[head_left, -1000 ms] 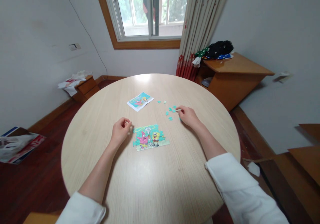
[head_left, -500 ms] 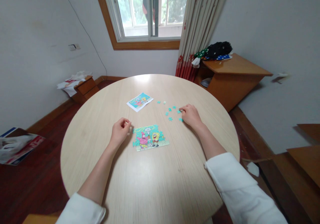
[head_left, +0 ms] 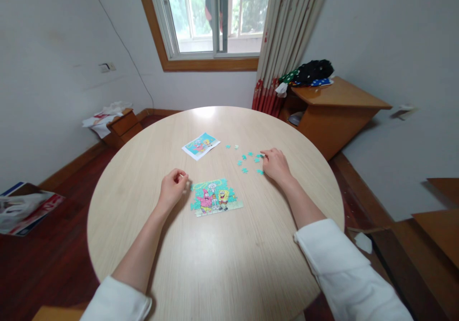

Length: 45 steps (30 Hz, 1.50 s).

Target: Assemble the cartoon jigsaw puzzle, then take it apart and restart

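Observation:
My left hand (head_left: pixel 173 187) rests on the table just left of the partly joined jigsaw puzzle (head_left: pixel 215 197), fingers curled together. Whatever is between its fingertips, if anything, is hidden. The puzzle shows a pink, a pale and a yellow cartoon figure on turquoise, with an uneven outline at top and right. Farther right, my right hand (head_left: pixel 276 164) lies palm down among loose pieces, index finger stretched out. Its fingertip is beside a turquoise puzzle piece (head_left: pixel 258 155); I see no firm grip. Another puzzle piece (head_left: pixel 260 172) lies against the hand's left side.
Several loose pieces, including a turquoise piece (head_left: pixel 245 170) and a pale piece (head_left: pixel 236 147), lie between puzzle and right hand. A printed reference picture (head_left: pixel 201 145) lies behind the puzzle. The round table (head_left: pixel 211 268) has a wooden cabinet (head_left: pixel 337 94) beyond its right edge.
My right hand has shifted slightly right and away from me, and its index finger has come off one turquoise piece, which now shows fully. My left hand and the joined puzzle stay put.

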Each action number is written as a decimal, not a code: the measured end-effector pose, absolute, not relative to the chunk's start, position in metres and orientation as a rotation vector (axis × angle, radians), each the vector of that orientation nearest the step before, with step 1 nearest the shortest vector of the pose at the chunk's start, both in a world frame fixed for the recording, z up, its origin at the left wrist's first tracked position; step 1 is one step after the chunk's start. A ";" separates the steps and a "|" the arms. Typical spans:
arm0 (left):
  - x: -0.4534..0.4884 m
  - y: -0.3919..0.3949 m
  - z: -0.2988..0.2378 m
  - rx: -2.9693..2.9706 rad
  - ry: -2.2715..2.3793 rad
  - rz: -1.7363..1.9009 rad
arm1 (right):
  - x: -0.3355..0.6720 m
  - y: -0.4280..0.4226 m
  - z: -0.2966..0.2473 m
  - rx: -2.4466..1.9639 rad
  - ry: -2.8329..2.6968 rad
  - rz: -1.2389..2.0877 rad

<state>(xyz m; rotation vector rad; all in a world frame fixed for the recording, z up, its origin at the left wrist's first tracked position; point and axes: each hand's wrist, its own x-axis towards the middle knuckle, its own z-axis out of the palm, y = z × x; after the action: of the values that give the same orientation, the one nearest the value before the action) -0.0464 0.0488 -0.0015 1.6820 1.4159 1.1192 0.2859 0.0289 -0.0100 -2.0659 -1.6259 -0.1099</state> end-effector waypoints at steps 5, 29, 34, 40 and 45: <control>-0.048 0.049 -0.003 1.678 1.422 1.111 | 0.288 0.028 -0.010 -2.051 -1.608 -0.105; -0.047 0.053 -0.006 1.760 1.552 1.134 | 0.291 0.027 -0.011 -2.186 -1.634 0.051; -0.047 0.052 -0.002 1.737 1.538 1.152 | 0.295 0.031 -0.020 -2.129 -1.644 0.021; -0.047 0.051 -0.003 1.684 1.492 1.182 | 0.299 0.033 -0.022 -1.925 -1.666 0.000; -0.046 0.051 -0.004 1.686 1.471 1.183 | 0.297 0.032 -0.021 -1.895 -1.724 0.068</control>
<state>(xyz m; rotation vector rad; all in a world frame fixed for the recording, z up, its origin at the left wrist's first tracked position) -0.0462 0.0507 -0.0040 1.6863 1.4708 1.1832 0.2974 0.0320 -0.0206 -1.8946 -1.7240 0.0680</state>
